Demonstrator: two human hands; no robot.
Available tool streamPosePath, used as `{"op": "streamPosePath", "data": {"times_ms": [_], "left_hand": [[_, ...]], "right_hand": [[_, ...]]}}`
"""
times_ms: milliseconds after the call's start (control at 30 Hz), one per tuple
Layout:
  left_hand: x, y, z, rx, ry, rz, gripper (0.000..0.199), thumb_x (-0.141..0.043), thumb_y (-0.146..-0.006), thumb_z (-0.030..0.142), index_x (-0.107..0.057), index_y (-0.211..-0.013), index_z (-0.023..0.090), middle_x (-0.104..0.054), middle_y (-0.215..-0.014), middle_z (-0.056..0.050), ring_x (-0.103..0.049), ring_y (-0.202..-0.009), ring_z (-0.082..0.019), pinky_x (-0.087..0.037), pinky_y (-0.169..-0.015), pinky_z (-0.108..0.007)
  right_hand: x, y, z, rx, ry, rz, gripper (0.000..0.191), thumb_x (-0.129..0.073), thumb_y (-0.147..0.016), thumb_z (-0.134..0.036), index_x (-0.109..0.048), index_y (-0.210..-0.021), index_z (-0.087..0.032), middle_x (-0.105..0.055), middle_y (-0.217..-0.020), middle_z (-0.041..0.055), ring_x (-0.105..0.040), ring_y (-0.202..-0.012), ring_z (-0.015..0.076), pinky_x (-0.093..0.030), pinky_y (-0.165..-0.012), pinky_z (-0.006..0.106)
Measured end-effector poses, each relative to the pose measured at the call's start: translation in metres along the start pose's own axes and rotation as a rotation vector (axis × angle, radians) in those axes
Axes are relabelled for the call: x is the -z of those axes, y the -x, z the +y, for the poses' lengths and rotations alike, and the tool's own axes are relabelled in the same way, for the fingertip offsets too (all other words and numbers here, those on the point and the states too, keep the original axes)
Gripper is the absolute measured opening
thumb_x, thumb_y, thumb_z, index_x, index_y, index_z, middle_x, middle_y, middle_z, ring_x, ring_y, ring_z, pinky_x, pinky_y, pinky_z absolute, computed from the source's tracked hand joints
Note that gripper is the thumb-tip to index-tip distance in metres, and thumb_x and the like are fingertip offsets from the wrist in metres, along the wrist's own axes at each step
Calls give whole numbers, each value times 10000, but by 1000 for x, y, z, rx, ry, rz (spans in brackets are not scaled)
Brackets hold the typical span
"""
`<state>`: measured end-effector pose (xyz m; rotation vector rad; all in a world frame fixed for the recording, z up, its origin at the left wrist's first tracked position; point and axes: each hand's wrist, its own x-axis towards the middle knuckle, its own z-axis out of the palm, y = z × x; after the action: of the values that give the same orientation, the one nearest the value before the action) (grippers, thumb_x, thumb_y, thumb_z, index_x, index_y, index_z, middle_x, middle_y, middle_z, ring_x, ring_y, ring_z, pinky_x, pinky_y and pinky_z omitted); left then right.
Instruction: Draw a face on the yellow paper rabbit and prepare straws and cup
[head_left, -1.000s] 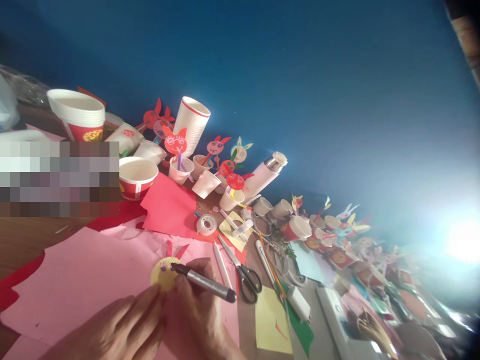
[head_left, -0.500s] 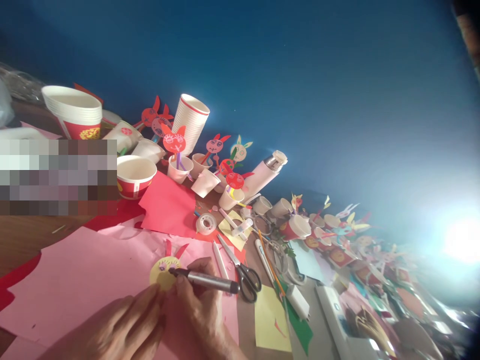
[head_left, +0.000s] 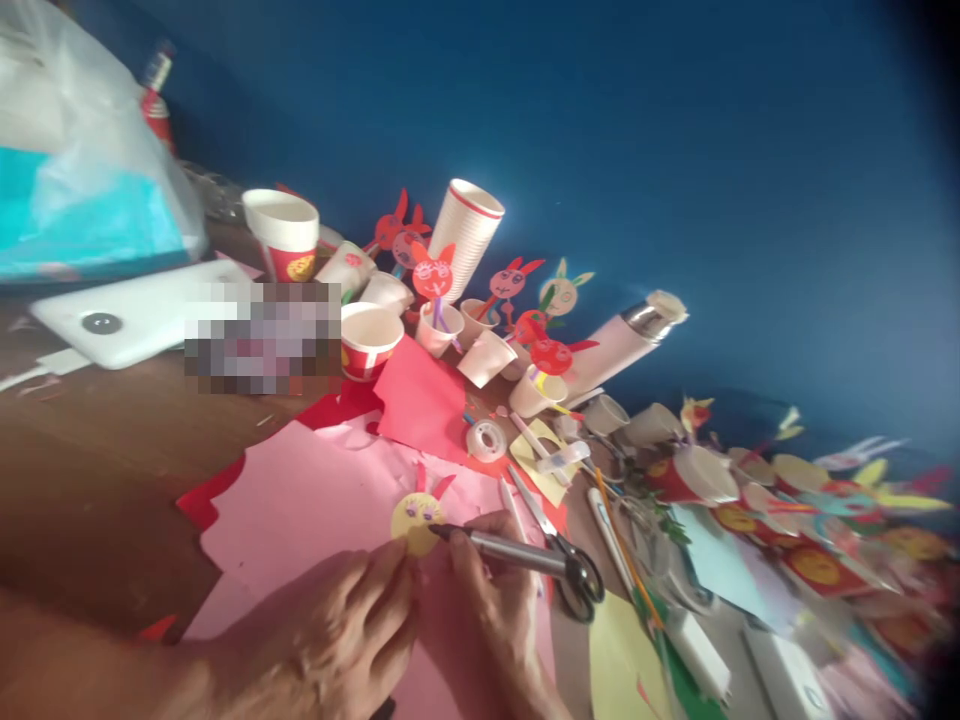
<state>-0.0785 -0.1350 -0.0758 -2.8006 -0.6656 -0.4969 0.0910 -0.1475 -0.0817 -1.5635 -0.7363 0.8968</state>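
Observation:
Pinched in my right hand is a grey marker, its dark tip at the right side of a round yellow paper face. Two eyes with lashes are drawn on the face, and two red paper ears stand at its top. My left hand lies on the pink paper, fingers together, fingertips at the face's lower edge. Black-handled scissors lie just beyond my right hand, partly behind the marker's end.
Behind the paper are a tape roll, cups with paper figures, a stack of cups and a flask. A white device is left; yellow paper and a white charger are right.
The view has swung left, so things sit further right and a plastic bag and white device show. The marker tip has moved from the eye area to the face's right side.

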Motion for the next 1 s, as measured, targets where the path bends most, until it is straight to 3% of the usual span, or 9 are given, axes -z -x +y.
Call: {"op": "streamPosePath", "data": {"times_ms": [200,367,500,667,1000], "left_hand": [[10,5,-7,-161,-60,-117,474,-530,-899,514,-663,-1275,257,-563,-1378,-112,-467,-1313,-358,-350,-1061,-517],[15,2,-10,-165,-71,-134,487,-481,-921,490,-632,-1313,244,-565,-1371,-122,-499,-1285,-346,-386,-1026,-501],[18,-2,-12,-180,-82,-126,463,-515,-898,515,-668,-1265,277,-608,-1322,-98,-541,-1231,-325,-396,-1013,-481],[19,-2,-11,-178,-91,-145,456,-523,-890,512,-666,-1266,298,-593,-1338,-84,-535,-1243,-325,-384,-1036,-488],[20,-2,-12,-180,-102,-155,467,-486,-908,505,-648,-1289,290,-581,-1358,-86,-520,-1269,-317,-384,-1050,-483]], "right_hand": [[0,6,-5,-78,171,-2,242,-680,-815,-371,-519,-697,-234,-614,-519,-22,-568,-467,144,-453,-430,219],[6,8,6,-33,280,-39,232,-681,-828,-339,-526,-693,-230,-544,-501,-51,-497,-451,115,-413,-417,200],[9,7,17,-16,240,-55,230,-686,-838,-371,-550,-728,-220,-572,-541,-40,-533,-477,120,-434,-454,210],[8,7,9,-18,211,-148,268,-694,-831,-428,-568,-734,-211,-619,-556,-17,-573,-483,129,-470,-470,216],[8,4,9,62,276,-148,260,-703,-831,-402,-568,-719,-211,-604,-537,-28,-530,-460,115,-450,-455,213]]}}
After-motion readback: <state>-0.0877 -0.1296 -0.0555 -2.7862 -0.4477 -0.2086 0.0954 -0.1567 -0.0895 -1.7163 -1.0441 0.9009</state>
